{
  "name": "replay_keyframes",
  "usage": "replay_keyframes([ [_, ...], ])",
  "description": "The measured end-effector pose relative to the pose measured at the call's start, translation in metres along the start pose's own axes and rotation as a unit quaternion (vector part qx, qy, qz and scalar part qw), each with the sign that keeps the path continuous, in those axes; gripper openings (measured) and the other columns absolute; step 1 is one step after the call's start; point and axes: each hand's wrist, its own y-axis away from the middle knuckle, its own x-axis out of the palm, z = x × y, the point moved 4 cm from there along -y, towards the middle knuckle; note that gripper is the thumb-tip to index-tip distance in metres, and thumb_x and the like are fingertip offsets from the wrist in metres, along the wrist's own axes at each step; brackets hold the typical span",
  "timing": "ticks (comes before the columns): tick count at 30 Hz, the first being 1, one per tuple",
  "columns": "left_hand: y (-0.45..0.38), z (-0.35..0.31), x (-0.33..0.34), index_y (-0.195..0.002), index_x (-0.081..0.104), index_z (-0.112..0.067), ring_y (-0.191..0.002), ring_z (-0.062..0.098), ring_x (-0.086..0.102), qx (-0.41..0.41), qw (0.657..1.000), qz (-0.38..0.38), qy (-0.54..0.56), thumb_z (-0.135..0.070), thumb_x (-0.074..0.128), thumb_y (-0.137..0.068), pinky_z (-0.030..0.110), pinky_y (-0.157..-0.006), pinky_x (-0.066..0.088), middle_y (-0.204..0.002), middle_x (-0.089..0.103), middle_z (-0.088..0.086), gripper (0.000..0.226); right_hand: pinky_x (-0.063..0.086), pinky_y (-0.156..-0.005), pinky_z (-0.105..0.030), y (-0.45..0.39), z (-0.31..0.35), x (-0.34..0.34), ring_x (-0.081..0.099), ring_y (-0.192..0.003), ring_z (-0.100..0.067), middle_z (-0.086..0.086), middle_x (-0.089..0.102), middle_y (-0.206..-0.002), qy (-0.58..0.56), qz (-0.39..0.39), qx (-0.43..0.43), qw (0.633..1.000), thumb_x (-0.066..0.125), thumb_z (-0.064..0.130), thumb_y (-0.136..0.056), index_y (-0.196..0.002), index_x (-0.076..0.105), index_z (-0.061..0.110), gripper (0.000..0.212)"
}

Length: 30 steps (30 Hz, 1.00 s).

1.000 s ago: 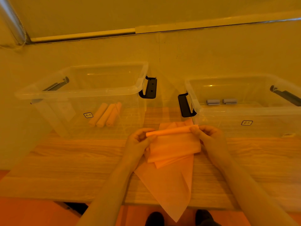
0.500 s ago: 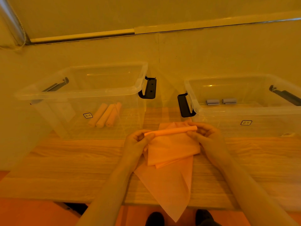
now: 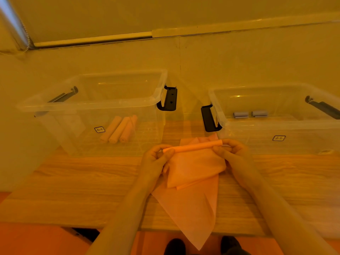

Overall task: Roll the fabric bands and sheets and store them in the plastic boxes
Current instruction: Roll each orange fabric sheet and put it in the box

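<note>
Head view: both forearms reach forward over the wooden table [image 3: 73, 181]. The left hand [image 3: 156, 161] pinches the left end of the rolled edge of the orange fabric sheet [image 3: 193, 172], and the right hand [image 3: 231, 155] pinches the right end, fingers curled. The sheet's loose corner hangs over the table's near edge, midway along it.

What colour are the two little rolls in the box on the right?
Grey: the two rolls lie side by side in the right box, seen in the head view.

Sheet [image 3: 193, 168] on table [image 3: 73, 181] btwn hands, L box [image 3: 92, 107] & R box [image 3: 276, 126] behind
</note>
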Motion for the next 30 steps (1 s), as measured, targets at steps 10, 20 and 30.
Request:
replay_keyframes([
  [10,-0.0034,0.0027,-0.0029,-0.102,0.066,-0.014,-0.038,0.005,0.037,-0.024,0.999,-0.02,-0.016,-0.021,0.053,-0.095,0.018,-0.039,0.028,-0.045,0.044,-0.003,0.016,0.057,-0.069,-0.039,-0.0009,-0.0012,-0.0023,0.07,-0.083,-0.019,-0.002,0.074,-0.094,-0.01,-0.004,0.002,1.0,0.065,0.031,-0.078,-0.106,0.068,0.024,0.029],
  [20,0.0011,-0.003,-0.0007,-0.099,0.066,-0.013,-0.039,0.006,0.042,-0.02,1.0,-0.021,0.01,-0.014,0.057,-0.093,0.018,-0.037,0.032,-0.048,0.05,-0.001,0.011,0.057,-0.076,-0.035,-0.0037,-0.0039,-0.0032,0.065,-0.097,-0.018,0.003,0.067,-0.107,-0.01,-0.017,0.013,1.0,0.059,0.022,-0.09,-0.102,0.068,0.03,0.016],
  [30,-0.0011,-0.003,-0.0009,-0.11,0.064,-0.02,-0.041,0.003,0.041,-0.024,1.0,-0.017,-0.002,-0.014,0.059,-0.092,0.014,-0.039,0.033,-0.05,0.047,-0.002,0.02,0.054,-0.088,-0.05,-0.0034,-0.0045,-0.0049,0.064,-0.102,-0.022,0.003,0.068,-0.11,-0.001,-0.037,0.017,0.999,0.068,0.031,-0.08,-0.1,0.071,0.032,0.021],
])
